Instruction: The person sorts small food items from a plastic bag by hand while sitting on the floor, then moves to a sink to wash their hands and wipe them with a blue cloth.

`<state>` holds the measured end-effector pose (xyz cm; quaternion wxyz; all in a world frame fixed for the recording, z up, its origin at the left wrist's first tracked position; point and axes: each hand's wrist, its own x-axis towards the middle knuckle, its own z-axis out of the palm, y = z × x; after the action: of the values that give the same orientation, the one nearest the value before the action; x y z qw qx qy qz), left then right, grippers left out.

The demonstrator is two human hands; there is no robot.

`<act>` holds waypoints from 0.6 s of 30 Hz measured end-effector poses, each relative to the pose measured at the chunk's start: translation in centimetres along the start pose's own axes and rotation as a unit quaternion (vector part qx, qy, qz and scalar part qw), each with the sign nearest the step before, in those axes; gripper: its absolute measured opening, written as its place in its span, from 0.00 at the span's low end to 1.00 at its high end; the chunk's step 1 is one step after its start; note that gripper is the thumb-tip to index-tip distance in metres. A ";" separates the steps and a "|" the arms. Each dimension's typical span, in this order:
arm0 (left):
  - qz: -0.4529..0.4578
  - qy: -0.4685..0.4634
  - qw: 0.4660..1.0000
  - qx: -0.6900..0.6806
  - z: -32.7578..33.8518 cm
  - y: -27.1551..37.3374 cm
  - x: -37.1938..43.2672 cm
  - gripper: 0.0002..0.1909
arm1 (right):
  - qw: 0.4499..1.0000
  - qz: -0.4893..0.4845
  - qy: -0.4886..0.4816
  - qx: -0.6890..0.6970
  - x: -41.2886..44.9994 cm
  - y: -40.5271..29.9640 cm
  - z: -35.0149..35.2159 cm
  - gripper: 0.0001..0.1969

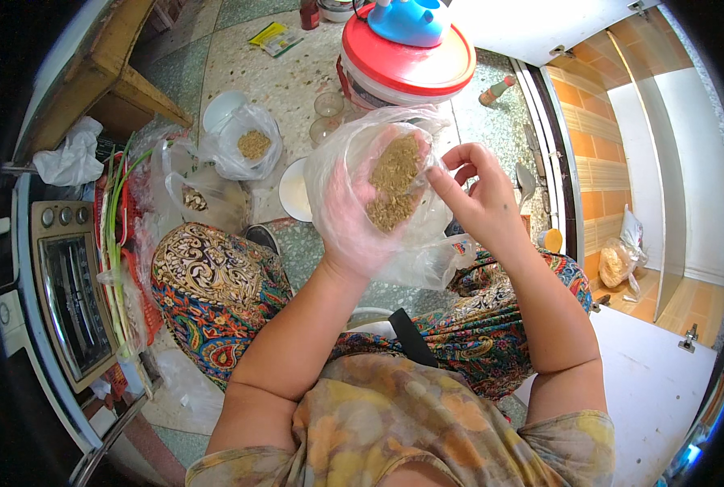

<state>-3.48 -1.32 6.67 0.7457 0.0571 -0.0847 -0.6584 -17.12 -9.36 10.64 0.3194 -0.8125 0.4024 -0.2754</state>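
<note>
My left hand (342,210) supports a clear plastic bag (420,265) from below and shows pinkish through the film. A heap of dry greenish-brown seeds or crushed herb (392,182) lies in the bag over the palm. At the bag's right edge, my right hand (477,198) pinches the plastic between thumb and index finger. The other fingers of that hand are curled. Just left of the held bag is a white plate (294,192), partly covered by it. Farther left stands another plastic bag (216,152) with similar dry seeds (253,145) inside.
A bucket with a red lid (362,52) stands ahead, a blue plastic object (404,24) on top. Near it are drinking glasses (328,105) and a sauce bottle (496,91). Green onions (113,243) and an oven (73,292) are left; an open cabinet (599,164) and a spoon (525,179) right.
</note>
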 end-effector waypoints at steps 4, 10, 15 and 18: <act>0.038 0.027 0.973 0.227 0.5 -0.5 -0.1 0.29 | 0.995 0.076 -0.058 0.039 0.5 1.3 0.6 0.16; 0.090 0.060 0.909 0.403 -0.4 -0.9 -0.1 0.32 | 0.973 0.089 -0.082 0.195 0.4 0.6 0.8 0.11; -0.026 0.117 0.991 0.063 0.2 -0.7 -0.2 0.27 | 0.945 0.077 -0.077 0.308 0.3 0.4 0.5 0.09; -0.021 0.127 0.991 0.028 0.6 -0.8 -0.2 0.27 | 0.940 0.129 -0.083 0.305 0.3 0.2 0.1 0.08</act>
<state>-4.42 -1.24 7.09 0.7342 0.1635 -0.0065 -0.6590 -17.00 -9.64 10.43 0.6171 -0.6372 0.3727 -0.2726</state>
